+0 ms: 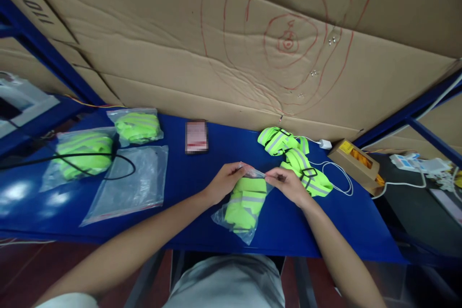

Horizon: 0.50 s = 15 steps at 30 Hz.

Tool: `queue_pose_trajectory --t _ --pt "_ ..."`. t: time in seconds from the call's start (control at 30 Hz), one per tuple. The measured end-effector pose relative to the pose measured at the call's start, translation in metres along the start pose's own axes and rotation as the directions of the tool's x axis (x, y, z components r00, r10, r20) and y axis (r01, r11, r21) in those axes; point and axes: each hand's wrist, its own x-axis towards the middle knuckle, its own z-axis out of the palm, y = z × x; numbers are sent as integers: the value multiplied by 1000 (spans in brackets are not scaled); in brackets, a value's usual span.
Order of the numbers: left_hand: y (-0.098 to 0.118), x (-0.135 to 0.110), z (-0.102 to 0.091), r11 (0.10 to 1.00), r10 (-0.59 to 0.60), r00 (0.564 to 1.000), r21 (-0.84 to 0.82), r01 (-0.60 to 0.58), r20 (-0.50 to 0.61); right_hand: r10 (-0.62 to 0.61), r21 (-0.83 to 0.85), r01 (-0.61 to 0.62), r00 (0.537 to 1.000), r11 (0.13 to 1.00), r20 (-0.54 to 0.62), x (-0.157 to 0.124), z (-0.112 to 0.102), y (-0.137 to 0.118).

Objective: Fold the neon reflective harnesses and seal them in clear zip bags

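A clear zip bag (221, 216) lies in front of me with a folded neon-yellow reflective strap (245, 202) inside. My left hand (225, 182) pinches the left part of the bag's red-lined top edge. At the right end of that edge, my right hand (287, 185) holds it between thumb and fingers. Just beyond my right hand are loose reflective straps (306, 173) with black buckles. To the left rest two bagged straps (86, 153) and a flat bag (139, 178) with no strap in it.
A pixelated pinkish pack (197, 136) sits at the back of the blue table (202, 231). A white charger (325, 144) with its cable and an open cardboard box (355, 166) are at the right. A black cable (122, 156) crosses the left bags. Cardboard (162, 24) walls the back.
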Motion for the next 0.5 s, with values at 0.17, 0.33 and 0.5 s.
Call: queue_pose_trajectory --t 0.17,0.33,0.5 --pt "-1 1 -1 1000 21 1000 16 -21 -5 -15 -7 16 1000 1000 19 -2 -2 -6" --pt "1 -1 1 995 50 999 89 -51 14 -61 -1 61 997 998 49 -4 2 -12" --pt "5 0 -2 978 89 995 184 -95 41 -74 14 74 997 997 7 -3 8 -10"
